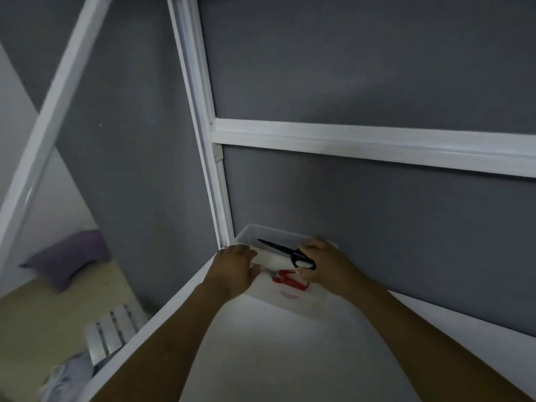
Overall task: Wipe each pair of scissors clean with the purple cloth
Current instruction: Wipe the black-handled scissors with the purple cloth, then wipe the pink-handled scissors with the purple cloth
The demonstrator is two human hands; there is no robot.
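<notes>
A person's two bare forearms reach across a plain white tabletop (275,349) to a shallow, rectangular translucent plastic bin (249,229) pushed into the table's far corner. The right hand (326,265), over the right end of the bin, grasps a pair of slim black scissors (280,248) by the loop handles. Their closed blades point left and slightly away, and are lifted above the bin's floor. The left hand (232,268) is at the bin's left end, fingers curled over the rim. In the motion blur it appears to clasp that rim rather than any tool. Inside the bin, nearer the person than the black pair, lies a pair of red-handled scissors (290,281). Its handles sit toward the right hand and its pale blade runs toward the left hand.

Directly behind the bin rise flat grey partition panels (377,216), framed by a white upright post (216,184) at the bin's left rear corner and a white horizontal rail (377,140) above it. Well to the left of the bin, below the table's edge, a purple, pillow-shaped fabric item (69,256) rests on a beige surface (43,320). A white slatted object (116,326) and crumpled pale fabric (66,378) lie nearer the person.
</notes>
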